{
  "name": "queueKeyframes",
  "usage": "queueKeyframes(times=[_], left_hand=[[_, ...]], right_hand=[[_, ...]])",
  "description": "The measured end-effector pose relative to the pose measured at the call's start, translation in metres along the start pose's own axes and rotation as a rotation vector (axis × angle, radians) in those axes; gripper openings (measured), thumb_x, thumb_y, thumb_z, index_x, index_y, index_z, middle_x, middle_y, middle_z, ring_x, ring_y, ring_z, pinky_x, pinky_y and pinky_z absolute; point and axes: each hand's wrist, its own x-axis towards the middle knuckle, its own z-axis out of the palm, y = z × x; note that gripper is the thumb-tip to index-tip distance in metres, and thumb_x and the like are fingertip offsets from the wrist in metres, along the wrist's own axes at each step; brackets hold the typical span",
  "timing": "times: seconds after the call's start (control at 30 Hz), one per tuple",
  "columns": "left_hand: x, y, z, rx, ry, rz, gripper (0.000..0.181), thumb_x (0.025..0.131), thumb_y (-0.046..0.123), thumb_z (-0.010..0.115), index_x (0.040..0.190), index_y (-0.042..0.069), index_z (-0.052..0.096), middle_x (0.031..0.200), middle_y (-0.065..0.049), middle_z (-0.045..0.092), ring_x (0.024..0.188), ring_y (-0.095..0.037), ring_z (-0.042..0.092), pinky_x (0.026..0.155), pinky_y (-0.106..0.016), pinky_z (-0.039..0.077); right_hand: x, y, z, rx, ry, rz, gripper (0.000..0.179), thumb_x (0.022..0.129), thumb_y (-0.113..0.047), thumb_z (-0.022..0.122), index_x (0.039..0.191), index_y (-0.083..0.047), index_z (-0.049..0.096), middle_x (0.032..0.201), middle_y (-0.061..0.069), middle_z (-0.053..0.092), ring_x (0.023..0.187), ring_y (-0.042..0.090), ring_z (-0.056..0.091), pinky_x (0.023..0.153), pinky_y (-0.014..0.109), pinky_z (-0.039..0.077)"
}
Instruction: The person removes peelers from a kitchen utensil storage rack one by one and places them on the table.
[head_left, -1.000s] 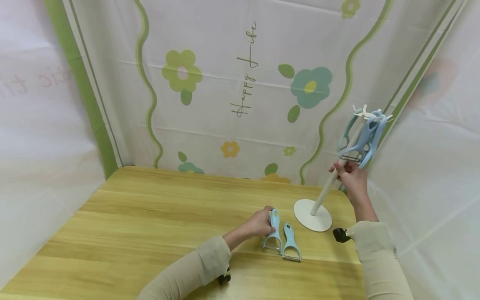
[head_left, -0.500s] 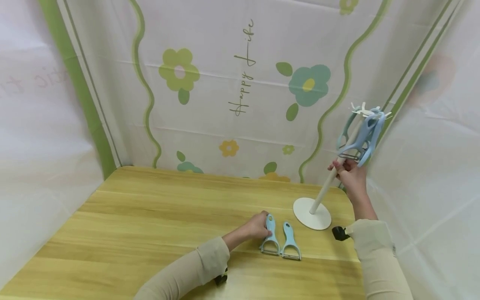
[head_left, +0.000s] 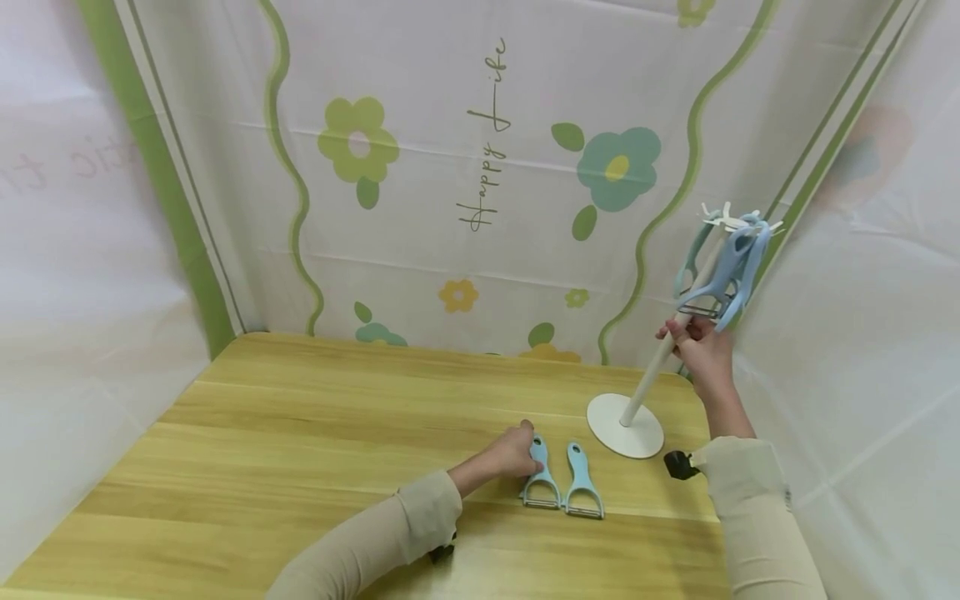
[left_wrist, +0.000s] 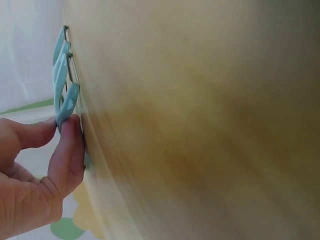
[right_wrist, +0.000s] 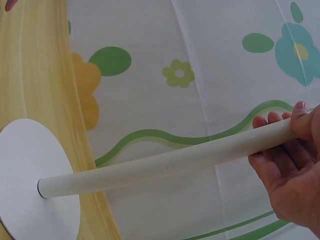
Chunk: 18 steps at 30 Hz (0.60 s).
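Note:
In the head view my left hand (head_left: 512, 452) pinches the handle of a light blue Y-shaped peeler (head_left: 542, 477) low at the table; the left wrist view shows thumb and finger (left_wrist: 67, 155) at its handle end. Just right of it, a second light blue peeler (head_left: 579, 471) lies with its blade toward me. My right hand (head_left: 708, 357) grips the white pole of a stand (head_left: 651, 375), close under the hanging peelers (head_left: 726, 271). Those are blue and teal, hooked on the white prongs (head_left: 731, 221) at the top. In the right wrist view, fingers curl round the pole (right_wrist: 175, 157).
The stand's round white base (head_left: 611, 421) rests near the right back part of the wooden table (head_left: 300, 433). White sheeting (head_left: 420, 242) with printed flowers rises behind the table and along both sides.
My left hand has shifted the held peeler slightly left and lowered it toward the table, beside the other one. The right hand keeps its grip on the pole.

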Motion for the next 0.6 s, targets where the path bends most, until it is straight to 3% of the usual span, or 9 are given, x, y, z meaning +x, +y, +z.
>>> queueKeyframes(times=[0.23,0.4,0.6], left_hand=[[0.0,0.001,-0.005,-0.037,-0.053,-0.006,0.058,0.09,0.011,0.073,0.133,-0.012,0.042,0.066,-0.005,0.058,0.051,-0.014,0.055,0.048,-0.022,0.048],[0.0,-0.004,-0.019,-0.058,-0.1,-0.029,0.049,0.093,0.014,0.07,0.125,-0.014,0.044,0.058,-0.007,0.058,0.045,-0.013,0.052,0.044,-0.021,0.048],[-0.003,-0.013,-0.034,-0.148,-0.127,-0.082,0.043,0.094,0.015,0.069,0.12,-0.009,0.045,0.066,-0.011,0.061,0.055,-0.024,0.063,0.057,-0.033,0.06]], right_hand=[[0.001,-0.002,-0.001,-0.063,-0.016,-0.015,0.007,0.101,-0.019,0.058,0.099,-0.015,0.063,0.077,-0.021,0.068,0.078,-0.006,0.066,0.069,0.01,0.054],[0.002,-0.003,0.002,-0.06,-0.01,-0.026,0.021,0.101,-0.021,0.059,0.108,-0.001,0.064,0.078,-0.021,0.069,0.08,-0.006,0.067,0.07,0.01,0.054],[0.0,-0.002,0.004,-0.128,0.109,-0.045,0.033,0.095,-0.021,0.069,0.111,0.008,0.067,0.077,-0.028,0.063,0.074,-0.008,0.062,0.062,0.008,0.051]])
